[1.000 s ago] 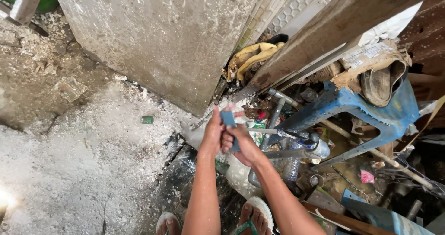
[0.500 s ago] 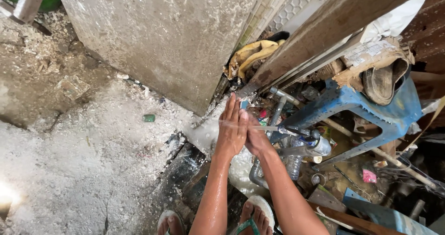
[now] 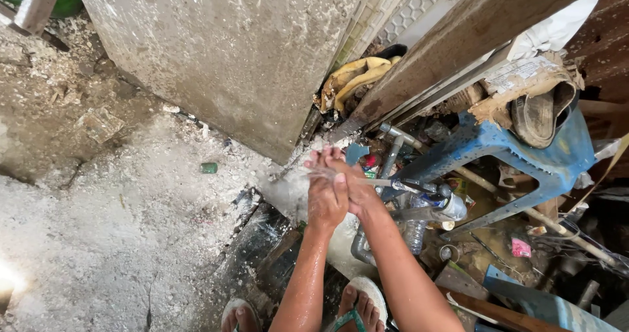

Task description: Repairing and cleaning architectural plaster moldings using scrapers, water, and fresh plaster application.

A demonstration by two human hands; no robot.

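My left hand (image 3: 326,201) and my right hand (image 3: 354,182) are pressed flat against each other, wet, with the left one lying over the right. A thin stream of water (image 3: 383,182) runs from a metal tap (image 3: 429,189) on the right onto them. Neither hand holds anything that I can see. A small blue piece (image 3: 357,152) shows just beyond the fingertips; I cannot tell what it is. A grey pipe (image 3: 392,158) rises behind the tap.
A rough concrete wall (image 3: 229,50) stands ahead, with gritty ground (image 3: 118,240) to the left. On the right are a tipped blue plastic stool (image 3: 524,155), a clear bottle (image 3: 414,232), a wooden beam (image 3: 458,37), yellow cloth (image 3: 354,76) and clutter. My sandalled feet (image 3: 357,306) are below.
A second ago my hands were slightly apart around a small blue thing. They have since closed flat together in the water stream, shifted a little forward.
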